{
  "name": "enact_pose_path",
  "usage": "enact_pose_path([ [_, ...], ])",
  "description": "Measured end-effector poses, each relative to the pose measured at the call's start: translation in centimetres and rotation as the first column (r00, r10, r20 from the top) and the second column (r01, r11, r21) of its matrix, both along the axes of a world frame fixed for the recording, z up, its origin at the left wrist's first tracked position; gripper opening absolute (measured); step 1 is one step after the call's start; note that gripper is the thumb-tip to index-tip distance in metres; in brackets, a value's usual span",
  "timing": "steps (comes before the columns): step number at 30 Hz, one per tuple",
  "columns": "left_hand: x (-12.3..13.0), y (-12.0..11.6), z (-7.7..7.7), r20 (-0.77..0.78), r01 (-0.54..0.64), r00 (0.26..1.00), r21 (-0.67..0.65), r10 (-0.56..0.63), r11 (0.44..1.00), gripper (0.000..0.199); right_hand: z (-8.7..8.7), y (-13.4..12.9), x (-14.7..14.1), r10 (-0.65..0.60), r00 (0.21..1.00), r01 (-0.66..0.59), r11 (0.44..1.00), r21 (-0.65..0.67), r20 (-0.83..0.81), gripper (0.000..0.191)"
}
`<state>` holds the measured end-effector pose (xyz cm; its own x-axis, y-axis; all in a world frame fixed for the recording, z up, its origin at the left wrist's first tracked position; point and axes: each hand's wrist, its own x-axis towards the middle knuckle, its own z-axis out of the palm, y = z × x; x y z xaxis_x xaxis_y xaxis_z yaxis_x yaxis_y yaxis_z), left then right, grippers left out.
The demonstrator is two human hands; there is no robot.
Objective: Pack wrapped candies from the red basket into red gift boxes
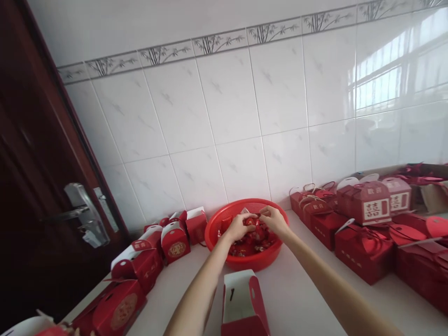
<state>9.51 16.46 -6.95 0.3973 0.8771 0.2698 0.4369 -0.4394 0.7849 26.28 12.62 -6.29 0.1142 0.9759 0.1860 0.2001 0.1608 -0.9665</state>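
Note:
A round red plastic basket [213, 242] stands against the tiled wall with red-wrapped candies [245, 247] inside. My left hand [240, 227] is over the basket, its thumb and fingers curled around a red-wrapped candy. Close beside it, my right hand [274, 219] has its fingertips pinched together above the candies; whatever they grip is too small to make out. Between my forearms, in front of the basket, sits an open red gift box [245, 322]. Its white inside shows, with a dark slot in one flap, and I see nothing in it.
Red gift boxes [138, 268] line the left side of the white tabletop [175, 294]. More red boxes [364, 247] with handles and ribbons stand on the right, some stacked. A cardboard carton [432, 198] lies behind them. A dark door [42, 177] with a metal handle is at left.

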Motion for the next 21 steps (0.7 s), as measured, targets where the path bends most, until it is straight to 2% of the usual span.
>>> enact_pose_path([
  [3, 0.0, 0.3, -0.1, 0.052, -0.058, 0.997, 0.058, 0.055, 0.997, 0.039, -0.1, 1.1, -0.9, 0.06, 0.997, -0.065, 0.995, -0.08, -0.053, 0.009],
  [6, 0.0, 0.8, -0.2, 0.078, -0.093, 0.993, 0.084, 0.087, 0.992, 0.039, -0.4, 1.0, -1.1, 0.139, 0.979, -0.162, 0.974, -0.158, -0.15, 0.008],
  [10, 0.0, 1.3, -0.4, 0.07, -0.097, 0.993, 0.095, 0.091, 0.991, 0.04, -0.7, 0.9, -0.8, 0.192, 0.937, -0.241, 0.96, -0.144, -0.291, 0.015],
  [16, 0.0, 1.5, -0.3, 0.058, -0.105, 0.993, 0.097, 0.099, 0.99, 0.041, -1.3, 1.5, -0.5, 0.154, 0.922, -0.194, 0.978, -0.078, -0.356, 0.02],
  [21, 0.2, 1.3, 0.0, 0.078, -0.117, 0.991, 0.097, 0.11, 0.988, 0.042, -1.1, 1.3, -0.2, 0.108, 0.922, -0.136, 0.99, -0.049, -0.372, 0.019],
])
